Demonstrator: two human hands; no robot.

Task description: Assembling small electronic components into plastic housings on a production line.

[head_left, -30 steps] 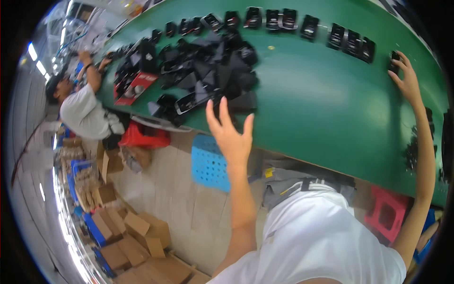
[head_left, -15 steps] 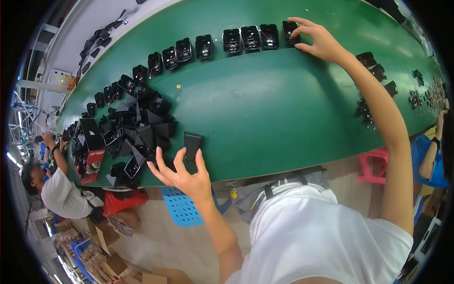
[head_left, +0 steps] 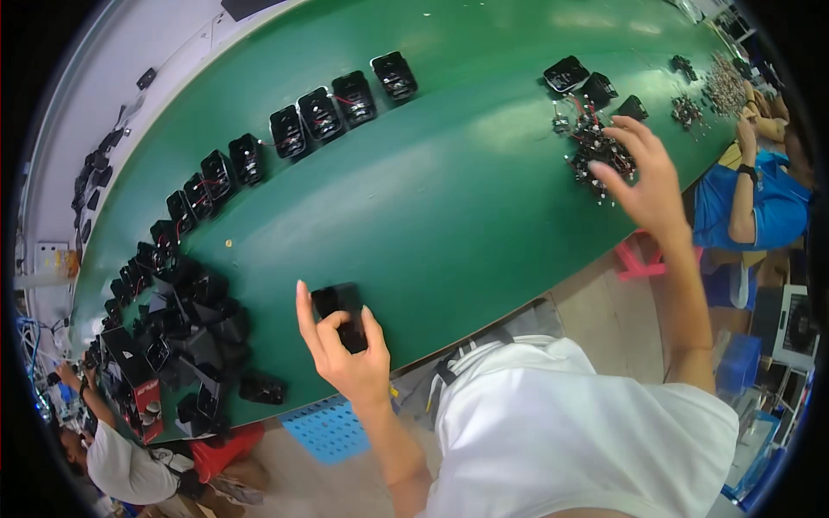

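Observation:
My left hand [head_left: 350, 358], near the table's front edge, has its fingers bent around a black plastic housing [head_left: 345, 300]. The housing's inside is dark and partly hidden by the fingers. My right hand [head_left: 649, 186] is over the right part of the table, thumb and fingers apart, holding nothing. Just beside it lies a heap of small black parts with red and black wires [head_left: 604, 155]. A curved row of open black housings [head_left: 319, 114], some with red wires showing, runs along the table from the middle to the left.
A pile of black housings [head_left: 203, 345] covers the green table's [head_left: 449, 207] left end, next to a black-and-red box [head_left: 148, 406]. Several housings [head_left: 566, 74] and small-part heaps [head_left: 724, 85] lie right. Co-workers sit at both ends; a blue perforated stool [head_left: 326, 429] stands below.
My right hand has left the last housing in the row and come right and nearer, to the wired parts. My left fingers have closed around the housing. The whole view has turned rightward.

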